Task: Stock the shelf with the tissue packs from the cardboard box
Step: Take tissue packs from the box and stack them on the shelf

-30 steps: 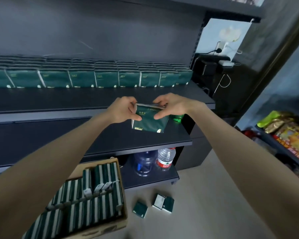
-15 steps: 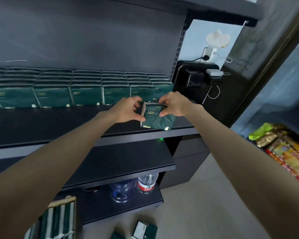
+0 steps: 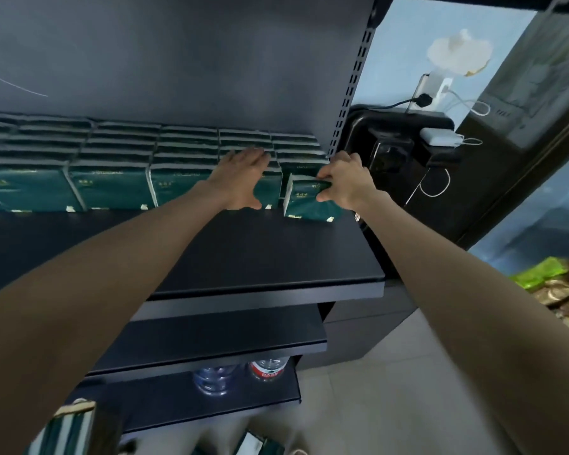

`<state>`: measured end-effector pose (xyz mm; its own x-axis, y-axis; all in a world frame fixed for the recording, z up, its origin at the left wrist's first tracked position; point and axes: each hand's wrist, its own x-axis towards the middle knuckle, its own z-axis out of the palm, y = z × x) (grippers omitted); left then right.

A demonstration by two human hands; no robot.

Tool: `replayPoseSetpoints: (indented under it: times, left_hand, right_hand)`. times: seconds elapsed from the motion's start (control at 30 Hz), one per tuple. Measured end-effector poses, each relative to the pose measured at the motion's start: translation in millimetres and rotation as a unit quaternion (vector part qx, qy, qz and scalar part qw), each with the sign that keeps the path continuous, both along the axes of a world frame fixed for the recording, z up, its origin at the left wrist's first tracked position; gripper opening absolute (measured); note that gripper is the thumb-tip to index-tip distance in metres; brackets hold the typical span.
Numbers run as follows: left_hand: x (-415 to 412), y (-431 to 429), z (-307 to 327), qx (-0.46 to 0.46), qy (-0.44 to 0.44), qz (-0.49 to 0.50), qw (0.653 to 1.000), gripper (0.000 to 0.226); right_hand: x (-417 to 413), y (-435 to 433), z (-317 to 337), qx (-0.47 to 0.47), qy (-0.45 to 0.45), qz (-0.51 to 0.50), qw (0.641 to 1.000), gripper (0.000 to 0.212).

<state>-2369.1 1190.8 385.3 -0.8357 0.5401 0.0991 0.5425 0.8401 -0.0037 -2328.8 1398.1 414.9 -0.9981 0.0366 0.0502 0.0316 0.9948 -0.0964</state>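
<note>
Dim, bluish light; motion blur throughout; wide-angle bending at the edges.

Dark upper shelf [image 3: 260,257]: green tissue packs [image 3: 112,188] stacked in rows along back wall, running from 9 o'clock to 1 o'clock. At 1 o'clock end, lone pack [image 3: 306,205] stands on edge just in front of last stack. Below it, middle shelf [image 3: 227,339]. On bottom shelf [image 3: 194,399], two water bottles [image 3: 211,379] side by side at 6 o'clock. On floor [image 3: 375,405]: loose packs [image 3: 253,444] at 6 o'clock edge, cardboard box [image 3: 76,405] corner at 7 o'clock with packs inside.
</note>
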Motion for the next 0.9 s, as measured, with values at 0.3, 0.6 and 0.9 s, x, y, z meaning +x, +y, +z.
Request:
replayPoseSetpoints:
  times: [0.3, 0.6, 0.9]
  left_hand:
    - [-33.9, 21.7, -11.4, -0.076, -0.03, 0.066, 0.994, 0.109]
    - [-40.1, 24.7, -19.2, -0.085, -0.028, 0.076, 0.993, 0.107]
    - [-43.7, 24.1, -18.3, -0.094, -0.032, 0.07, 0.993, 0.105]
  right_hand:
    - [-59.6, 14.6, -14.9, 0.002, 0.002, 0.086, 0.996, 0.054]
    - [-69.4, 17.3, -35.0, 0.032, -0.006, 0.147, 0.989, 0.1]
    - [-77.4, 12.6, -44.3, 0.079, -0.019, 0.148, 0.986, 0.102]
